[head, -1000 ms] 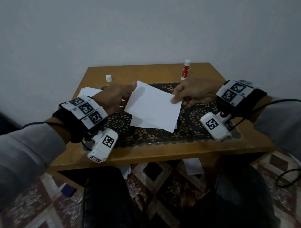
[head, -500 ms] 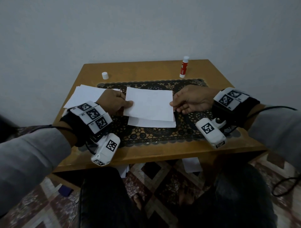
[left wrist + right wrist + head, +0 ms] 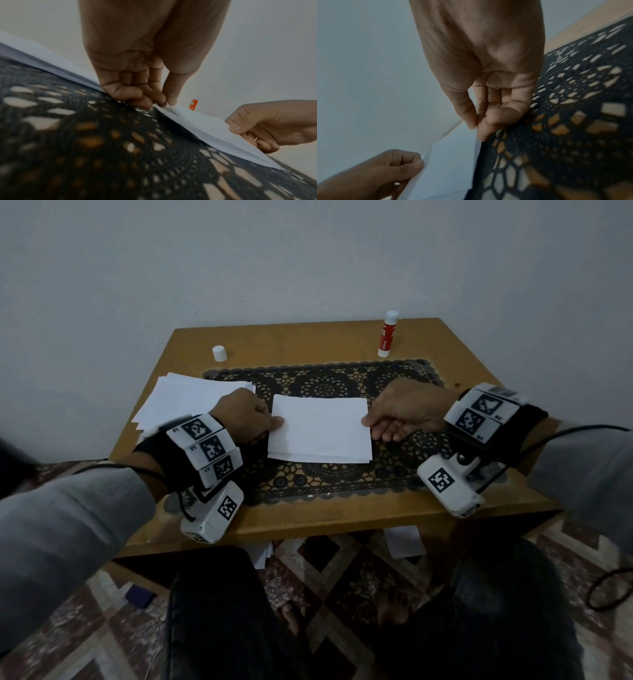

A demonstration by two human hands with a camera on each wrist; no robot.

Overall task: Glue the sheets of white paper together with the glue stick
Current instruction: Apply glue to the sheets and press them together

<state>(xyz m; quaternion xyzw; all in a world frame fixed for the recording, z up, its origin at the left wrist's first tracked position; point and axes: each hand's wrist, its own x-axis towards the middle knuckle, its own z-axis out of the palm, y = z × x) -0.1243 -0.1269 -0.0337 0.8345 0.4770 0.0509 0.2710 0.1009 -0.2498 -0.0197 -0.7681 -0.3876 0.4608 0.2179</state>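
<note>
The left hand (image 3: 244, 416) and right hand (image 3: 404, 412) each pinch one side of the top white sheet (image 3: 320, 428) over the desk (image 3: 308, 344), with the glue stick (image 3: 386, 334) standing at one o'clock

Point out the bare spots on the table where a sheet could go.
Bare wood lies between the white cap and glue stick, behind the lace mat. The front table edge is bare too. The left is crowded by the paper stack; the middle by the held sheet.
</note>
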